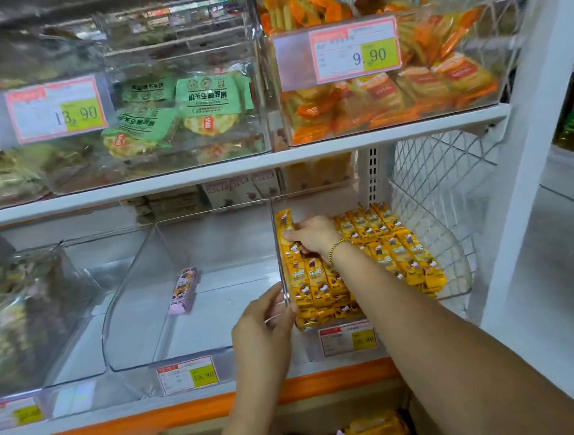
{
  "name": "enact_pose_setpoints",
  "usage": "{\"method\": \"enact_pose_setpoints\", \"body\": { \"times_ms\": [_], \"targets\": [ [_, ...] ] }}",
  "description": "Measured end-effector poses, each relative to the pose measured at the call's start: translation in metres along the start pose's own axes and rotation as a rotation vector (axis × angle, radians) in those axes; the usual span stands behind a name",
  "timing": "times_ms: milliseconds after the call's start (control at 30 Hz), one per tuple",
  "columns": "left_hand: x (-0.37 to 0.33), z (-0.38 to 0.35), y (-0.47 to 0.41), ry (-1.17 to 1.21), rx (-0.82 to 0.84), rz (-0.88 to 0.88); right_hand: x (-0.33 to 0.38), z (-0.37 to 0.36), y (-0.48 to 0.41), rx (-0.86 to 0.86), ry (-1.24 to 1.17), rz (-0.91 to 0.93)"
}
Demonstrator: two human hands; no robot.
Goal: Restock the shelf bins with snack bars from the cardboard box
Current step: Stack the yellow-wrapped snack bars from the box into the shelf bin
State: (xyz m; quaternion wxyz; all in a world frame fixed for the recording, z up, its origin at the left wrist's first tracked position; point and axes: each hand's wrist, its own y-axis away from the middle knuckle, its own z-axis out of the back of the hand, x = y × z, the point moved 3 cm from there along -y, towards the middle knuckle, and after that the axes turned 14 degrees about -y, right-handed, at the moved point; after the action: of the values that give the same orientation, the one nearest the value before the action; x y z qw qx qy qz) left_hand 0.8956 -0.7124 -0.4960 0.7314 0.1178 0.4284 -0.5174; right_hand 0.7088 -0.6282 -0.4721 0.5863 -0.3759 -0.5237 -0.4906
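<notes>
Bars in right hand inside bin, left hand gripping wall

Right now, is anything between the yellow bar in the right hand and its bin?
Nothing visible. The right hand holds the yellow bar inside the bin; the left hand grips its wall.

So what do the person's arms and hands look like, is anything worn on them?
Both forearms are bare, with no sleeves in view and no gloves. The right hand has a thin gold-coloured bead bracelet at its wrist. The left hand shows no bracelet or watch, and no rings show on either hand.
</notes>
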Motion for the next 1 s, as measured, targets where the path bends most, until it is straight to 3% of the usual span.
{"method": "enact_pose_setpoints", "body": {
  "times_ms": [100,233,367,433,533,767,933,1000],
  "targets": [
    [0.001,0.0,-0.002,0.045,0.028,0.022,-0.006,0.0,-0.009,-0.018,0.028,0.023],
    [0.002,0.001,-0.002,0.06,0.028,0.006,0.004,0.014,0.001,0.154,-0.067,0.054],
    [0.004,-0.001,-0.002,0.09,0.027,0.009,0.02,0.05,0.034,0.38,0.306,0.176],
    [0.005,-0.001,-0.001,0.102,0.023,0.012,0.015,0.068,0.052,0.484,0.571,0.149],
    [0.005,-0.002,0.0,0.101,0.017,0.015,-0.005,0.08,0.067,0.547,0.937,0.194],
    [0.004,-0.002,0.0,0.097,0.019,0.029,-0.021,0.08,0.071,0.407,0.913,0.352],
    [0.0,-0.001,0.001,0.081,0.026,0.029,-0.02,0.076,0.078,0.456,0.851,0.213],
    [-0.002,-0.001,0.002,0.064,0.024,0.034,-0.02,0.069,0.081,0.396,0.826,0.21]
  ]
}}
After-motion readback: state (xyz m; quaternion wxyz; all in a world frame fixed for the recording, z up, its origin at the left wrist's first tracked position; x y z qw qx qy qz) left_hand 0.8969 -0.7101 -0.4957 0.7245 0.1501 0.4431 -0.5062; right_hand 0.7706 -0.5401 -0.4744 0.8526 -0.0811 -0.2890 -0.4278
